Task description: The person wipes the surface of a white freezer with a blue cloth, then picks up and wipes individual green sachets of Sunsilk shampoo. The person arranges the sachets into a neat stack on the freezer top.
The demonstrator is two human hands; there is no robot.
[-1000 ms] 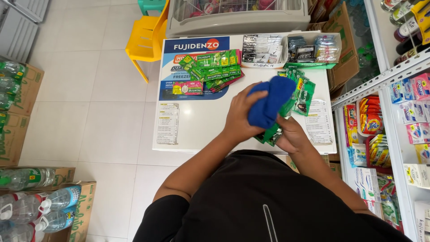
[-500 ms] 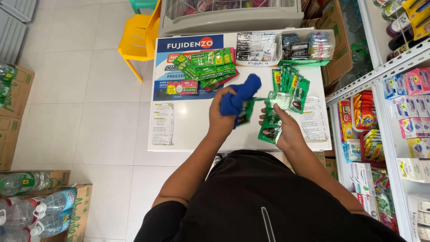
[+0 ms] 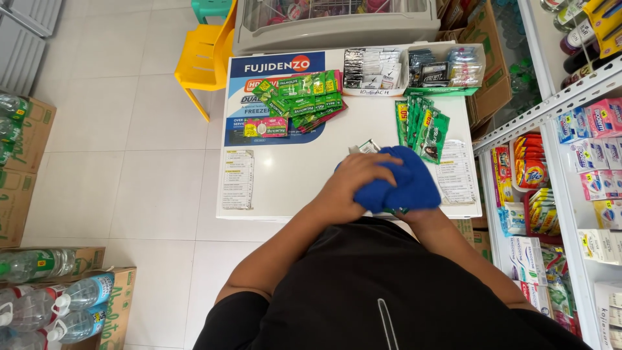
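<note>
From the head view we are looking down at a white bench (image 3: pixel 291 175), really the lid of a chest freezer, and we are pressing a blue cloth (image 3: pixel 405 185) against its near right part. Our left hand (image 3: pixel 353 185) is lying on top of the cloth with its fingers curled over the bunched fabric, so it is clamped on the cloth. Our right hand is sitting under the cloth and is hidden, so we cannot tell whether it is gripping anything; only its forearm (image 3: pixel 447 243) is showing. A green sachet (image 3: pixel 368 148) is peeking out just beyond the cloth, touching its far edge. One fan of green sachets (image 3: pixel 424 126) is lying just beside the cloth toward the far right, and a second pile of green packets (image 3: pixel 304 97) is resting on the blue poster (image 3: pixel 259 97) at the far left, well apart from our hands. We are judging that the wiping is under way: the stretch of lid under the cloth is being covered, while the parts beneath both piles and by the clear tray (image 3: pixel 414 65) of small packets are looking untouched.
</note>
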